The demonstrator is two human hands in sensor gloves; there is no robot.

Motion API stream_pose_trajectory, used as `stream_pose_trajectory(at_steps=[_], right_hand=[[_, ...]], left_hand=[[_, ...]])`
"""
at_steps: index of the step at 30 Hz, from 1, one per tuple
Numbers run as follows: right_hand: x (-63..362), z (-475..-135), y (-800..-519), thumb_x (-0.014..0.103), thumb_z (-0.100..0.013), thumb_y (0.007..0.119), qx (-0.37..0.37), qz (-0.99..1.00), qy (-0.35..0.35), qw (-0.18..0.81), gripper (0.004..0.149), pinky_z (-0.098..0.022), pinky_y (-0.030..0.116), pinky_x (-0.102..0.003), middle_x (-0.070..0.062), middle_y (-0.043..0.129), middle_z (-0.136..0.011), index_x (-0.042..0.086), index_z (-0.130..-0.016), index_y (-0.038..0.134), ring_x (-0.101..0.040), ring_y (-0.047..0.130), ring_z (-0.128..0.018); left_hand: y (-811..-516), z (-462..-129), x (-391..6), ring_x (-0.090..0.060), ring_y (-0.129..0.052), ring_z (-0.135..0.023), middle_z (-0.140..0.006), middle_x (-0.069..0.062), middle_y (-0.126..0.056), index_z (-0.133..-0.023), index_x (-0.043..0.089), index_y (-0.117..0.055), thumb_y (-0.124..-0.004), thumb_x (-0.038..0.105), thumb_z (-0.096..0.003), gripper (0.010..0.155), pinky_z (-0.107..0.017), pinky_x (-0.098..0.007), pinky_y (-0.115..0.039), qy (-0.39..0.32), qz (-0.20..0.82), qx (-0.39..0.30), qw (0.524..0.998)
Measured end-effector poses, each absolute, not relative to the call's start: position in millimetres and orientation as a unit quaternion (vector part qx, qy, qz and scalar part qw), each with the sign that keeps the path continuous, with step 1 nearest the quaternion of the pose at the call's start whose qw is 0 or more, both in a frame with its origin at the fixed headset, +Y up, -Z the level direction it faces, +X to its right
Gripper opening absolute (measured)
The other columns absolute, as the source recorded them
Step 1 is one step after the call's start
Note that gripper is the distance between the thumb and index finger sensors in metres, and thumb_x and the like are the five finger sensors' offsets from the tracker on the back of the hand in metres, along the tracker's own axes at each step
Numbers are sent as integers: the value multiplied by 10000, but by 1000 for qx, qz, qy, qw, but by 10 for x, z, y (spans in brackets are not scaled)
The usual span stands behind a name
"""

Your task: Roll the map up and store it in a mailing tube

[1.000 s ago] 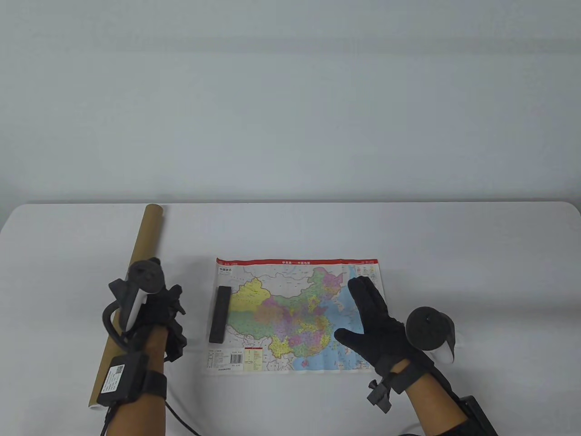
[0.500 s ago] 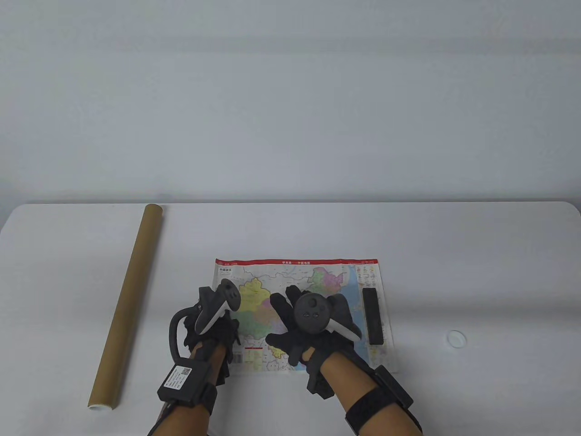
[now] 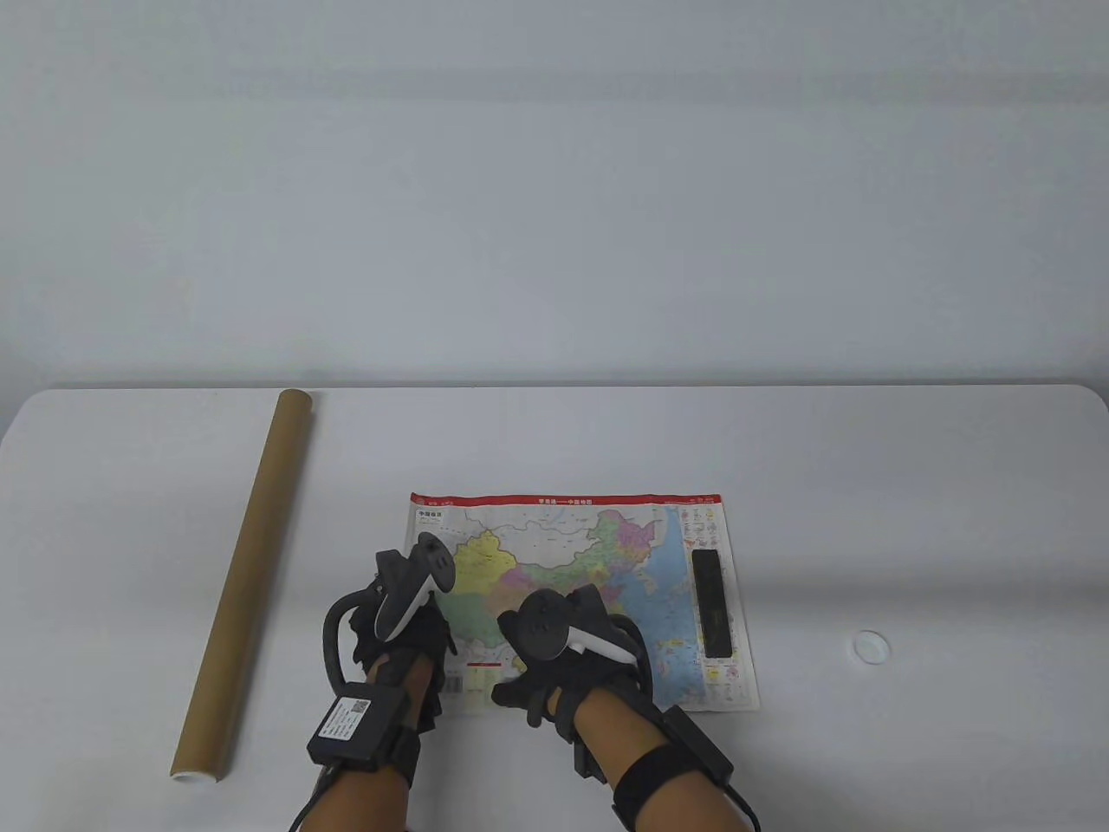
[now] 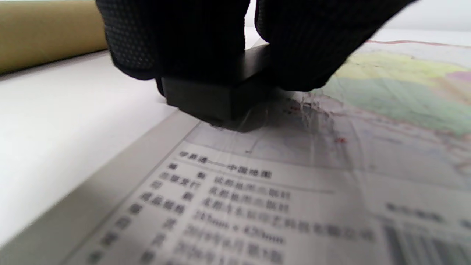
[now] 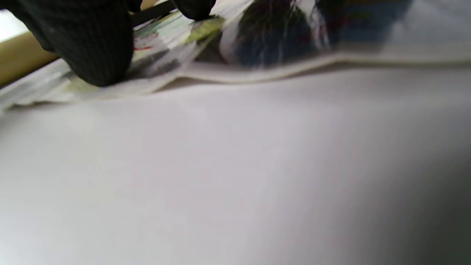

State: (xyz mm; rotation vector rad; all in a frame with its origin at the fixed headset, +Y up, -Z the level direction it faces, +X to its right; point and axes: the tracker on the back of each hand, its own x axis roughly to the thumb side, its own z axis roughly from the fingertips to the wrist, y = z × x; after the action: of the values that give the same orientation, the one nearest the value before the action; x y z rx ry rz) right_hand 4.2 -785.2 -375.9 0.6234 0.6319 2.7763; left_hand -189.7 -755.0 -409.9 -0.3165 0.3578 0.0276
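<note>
The coloured map (image 3: pixel 589 546) lies flat on the white table. The brown mailing tube (image 3: pixel 244 581) lies to its left, its open end at the near edge. My left hand (image 3: pixel 414 626) is over the map's left side; in the left wrist view (image 4: pixel 250 48) its fingers grip a black bar (image 4: pixel 206 99) that sits on the map (image 4: pixel 294 184). My right hand (image 3: pixel 554 676) is curled over the map's near edge. In the right wrist view a fingertip (image 5: pixel 92 51) presses on the map (image 5: pixel 162 73), whose edge is wavy and slightly lifted.
A second black bar (image 3: pixel 717 602) lies on the map's right side. A small white cap (image 3: pixel 870 646) lies on the table (image 3: pixel 910 520) to the right of the map. The tube also shows in the left wrist view (image 4: pixel 44 33).
My left hand moved from the tube to the black bar on the map's left side. My right hand moved from the map's right side to its near middle edge.
</note>
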Motion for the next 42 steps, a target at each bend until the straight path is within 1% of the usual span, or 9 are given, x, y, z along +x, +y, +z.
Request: stream_pose_trajectory(at_steps=[7,11,15,22,27,33,35,38,42], right_hand=[[52,-3758,-7859,578,-540,798,208,944,223,123,845,-595,301,-728,-291,127,-1116,164,-1146,379,-664,168,-937],[52,-3756,-7863,580,-542,792,207,944,224,122,845,-597,296,-724,-287,122,-1117,165,-1146,372,-659,160,-938],[49,-3755,-7867,579,-544,789,207,944,227,123,845,-598,289,-722,-285,115,-1116,166,-1146,364,-656,152,-938],[47,-3755,-7871,581,-546,784,207,943,229,124,845,-598,281,-720,-283,106,-1115,168,-1146,356,-652,143,-937],[47,-3757,-7871,581,-548,784,207,943,229,124,842,-598,281,-720,-284,107,-1115,167,-1145,359,-653,138,-937],[48,-3756,-7872,579,-548,783,207,943,230,125,841,-599,275,-717,-281,102,-1115,168,-1145,356,-649,135,-939],[49,-3756,-7873,578,-549,783,207,943,230,126,840,-599,273,-717,-280,101,-1116,168,-1145,356,-649,134,-938],[48,-3756,-7872,578,-549,784,207,943,230,126,840,-599,274,-717,-280,102,-1115,169,-1145,356,-649,134,-938],[50,-3755,-7875,580,-549,781,207,942,230,126,842,-599,271,-714,-279,99,-1115,167,-1145,354,-647,131,-938]], left_hand=[[-7272,-4080,-2214,-287,-952,-708,-965,-79,-778,-1032,412,-550,-863,449,-460,653,-557,-366,-847,211,36,-130,968],[-7178,-4061,-2410,-287,-954,-706,-962,-82,-783,-1022,450,-570,-865,448,-460,635,-558,-365,-849,232,42,-118,965],[-7221,-4055,-2568,-289,-950,-710,-964,-82,-781,-1021,452,-572,-863,445,-461,631,-563,-367,-845,251,29,-116,960],[-7443,-4050,-2746,-285,-945,-719,-967,-78,-777,-1017,457,-570,-858,446,-461,626,-573,-364,-840,277,23,-134,951],[-7546,-4040,-2782,-284,-955,-708,-958,-87,-791,-1008,450,-595,-865,444,-455,616,-567,-361,-847,282,14,-151,947],[-7568,-4024,-2777,-276,-944,-729,-971,-67,-785,-1011,452,-588,-865,452,-450,626,-586,-358,-835,285,7,-154,946],[-7564,-4011,-2765,-254,-912,-782,-1029,-38,-706,-1016,453,-584,-856,461,-452,626,-620,-356,-806,283,-1,-159,946],[-7464,-3991,-2698,-259,-865,-824,-1049,-10,-651,-1016,423,-600,-868,482,-438,640,-644,-366,-775,278,4,-137,951],[-7114,-4028,-2446,-253,-860,-841,-1043,4,-662,-1008,419,-616,-857,475,-445,616,-656,-374,-771,204,63,-97,972]])
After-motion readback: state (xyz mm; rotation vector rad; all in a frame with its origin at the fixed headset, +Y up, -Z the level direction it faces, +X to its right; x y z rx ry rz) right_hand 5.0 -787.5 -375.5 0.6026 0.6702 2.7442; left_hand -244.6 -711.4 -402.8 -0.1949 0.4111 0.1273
